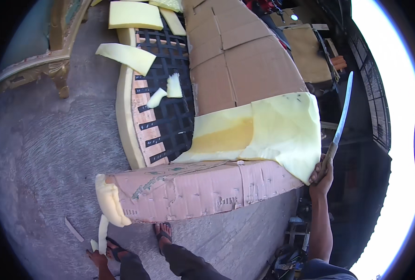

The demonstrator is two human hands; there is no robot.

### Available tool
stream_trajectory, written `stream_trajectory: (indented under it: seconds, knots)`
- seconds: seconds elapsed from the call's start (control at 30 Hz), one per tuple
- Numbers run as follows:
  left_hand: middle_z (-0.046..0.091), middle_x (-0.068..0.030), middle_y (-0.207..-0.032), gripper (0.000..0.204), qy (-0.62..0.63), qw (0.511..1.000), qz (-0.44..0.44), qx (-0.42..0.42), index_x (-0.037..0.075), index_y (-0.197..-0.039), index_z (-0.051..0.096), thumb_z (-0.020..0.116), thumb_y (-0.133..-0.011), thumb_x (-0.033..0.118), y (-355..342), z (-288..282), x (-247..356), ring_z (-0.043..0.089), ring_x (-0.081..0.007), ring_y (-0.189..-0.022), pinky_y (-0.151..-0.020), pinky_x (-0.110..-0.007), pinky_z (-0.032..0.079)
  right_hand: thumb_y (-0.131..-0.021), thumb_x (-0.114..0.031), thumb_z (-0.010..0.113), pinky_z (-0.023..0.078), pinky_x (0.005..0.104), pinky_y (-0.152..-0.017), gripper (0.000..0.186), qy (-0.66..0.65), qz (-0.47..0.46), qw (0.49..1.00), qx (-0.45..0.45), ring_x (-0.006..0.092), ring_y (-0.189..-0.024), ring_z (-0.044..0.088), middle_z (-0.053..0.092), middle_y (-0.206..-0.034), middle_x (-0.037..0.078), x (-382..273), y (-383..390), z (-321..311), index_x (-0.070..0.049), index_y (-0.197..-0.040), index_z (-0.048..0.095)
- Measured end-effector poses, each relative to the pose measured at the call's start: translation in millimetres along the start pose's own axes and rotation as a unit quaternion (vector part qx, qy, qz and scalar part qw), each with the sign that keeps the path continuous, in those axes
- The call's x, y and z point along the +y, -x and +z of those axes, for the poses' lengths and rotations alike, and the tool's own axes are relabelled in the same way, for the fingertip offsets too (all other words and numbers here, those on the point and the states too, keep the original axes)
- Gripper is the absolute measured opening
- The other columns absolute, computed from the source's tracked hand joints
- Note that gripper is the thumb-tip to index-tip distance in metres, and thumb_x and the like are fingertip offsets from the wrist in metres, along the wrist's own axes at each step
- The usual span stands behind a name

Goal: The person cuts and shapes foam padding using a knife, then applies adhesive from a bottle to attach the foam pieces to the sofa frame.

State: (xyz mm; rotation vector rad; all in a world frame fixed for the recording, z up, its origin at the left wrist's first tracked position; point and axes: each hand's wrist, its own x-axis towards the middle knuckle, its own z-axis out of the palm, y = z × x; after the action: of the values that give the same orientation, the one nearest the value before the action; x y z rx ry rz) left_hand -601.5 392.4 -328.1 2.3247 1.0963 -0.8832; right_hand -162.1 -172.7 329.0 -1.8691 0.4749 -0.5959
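My right hand [323, 172] is closed round the wooden handle of a long knife [343, 115], its narrow blade pointing up and away. It is beside the corner of a pale yellow foam sheet [287, 128] draped over the inner backrest of a sofa frame. Low at the left, my left hand [97, 258] grips a narrow foam strip [103, 233], which reaches up toward the armrest's end. The cardboard-covered armrest [193, 191] lies between my hands, with a rolled foam pad [109, 200] over its front end.
Black webbing [170, 121] crosses the seat frame, with loose foam offcuts [174, 86] on it. Larger foam pieces [135, 15] lie farther off. Brown cardboard [245, 60] covers the backrest. A carved gold furniture leg [59, 77] stands at left. A thin scrap [74, 229] lies on the concrete floor.
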Motion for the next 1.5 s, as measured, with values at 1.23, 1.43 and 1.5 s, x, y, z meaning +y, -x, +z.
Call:
stream_trajectory:
  seconds: [1.23, 1.43, 1.5]
  knots:
    - [0.030, -0.0254, -0.167, 0.063, 0.177, 0.603, 0.712, -0.314, 0.002, -0.165, 0.023, 0.038, -0.113, 0.035, 369, -387, 789, 0.031, -0.0367, -0.155, -0.125, -0.042, 0.028, -0.112, -0.041, 0.042, 0.051, 0.0320, -0.037, 0.060, -0.345, 0.221, 0.815, 0.409, 0.0175, -0.042, 0.055, 0.059, -0.073, 0.010, -9, 189, 130, -0.017, -0.164, 0.027]
    - [0.028, -0.0197, -0.169, 0.067, 0.136, 0.561, 0.719, -0.388, 0.004, -0.166, 0.020, 0.025, -0.113, 0.044, 382, -375, 778, 0.031, -0.0307, -0.155, -0.125, -0.038, 0.025, -0.111, -0.036, 0.048, 0.048, 0.0320, -0.038, 0.064, -0.366, 0.249, 0.806, 0.393, 0.0175, -0.043, 0.056, 0.059, -0.072, 0.009, 2, 222, 154, -0.014, -0.166, 0.024]
    - [0.028, -0.0178, -0.169, 0.068, 0.127, 0.561, 0.715, -0.398, 0.004, -0.167, 0.019, 0.021, -0.114, 0.048, 380, -377, 781, 0.031, -0.0287, -0.155, -0.125, -0.037, 0.024, -0.111, -0.034, 0.048, 0.049, 0.0319, -0.040, 0.064, -0.361, 0.232, 0.824, 0.371, 0.0175, -0.045, 0.056, 0.059, -0.073, 0.009, 2, 229, 164, -0.013, -0.166, 0.023]
